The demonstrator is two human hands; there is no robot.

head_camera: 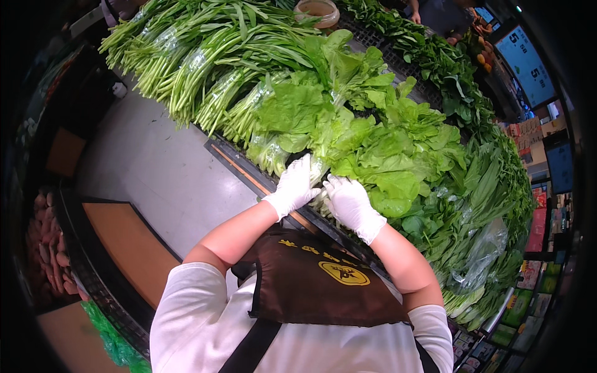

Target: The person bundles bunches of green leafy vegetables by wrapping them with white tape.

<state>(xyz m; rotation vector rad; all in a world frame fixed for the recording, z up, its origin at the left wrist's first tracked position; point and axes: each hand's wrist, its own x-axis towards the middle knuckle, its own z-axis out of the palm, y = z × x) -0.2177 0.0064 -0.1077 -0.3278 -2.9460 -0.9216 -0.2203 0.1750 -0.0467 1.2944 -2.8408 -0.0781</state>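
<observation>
My left hand (295, 184), in a white glove, lies on the pale stem end of a bunch of leafy lettuce (329, 135) at the front edge of the produce display. My right hand (349, 203), gloved too, rests with bent fingers at the base of the lettuce heads (396, 163) just beside it. Its fingertips are partly hidden among stems and leaves, so its hold cannot be made out. Left of the lettuce lie bundles of long-stemmed greens (196, 70) in clear plastic wrap, their stems towards the aisle.
A dark display ledge with a wooden strip (240, 169) runs below my hands. A clear plastic bag (482, 261) lies on leafy greens at right. An open round tub (317, 13) stands at the back. Another person's hand (415, 17) shows beyond the greens. Root vegetables (49, 247) fill a bin at left.
</observation>
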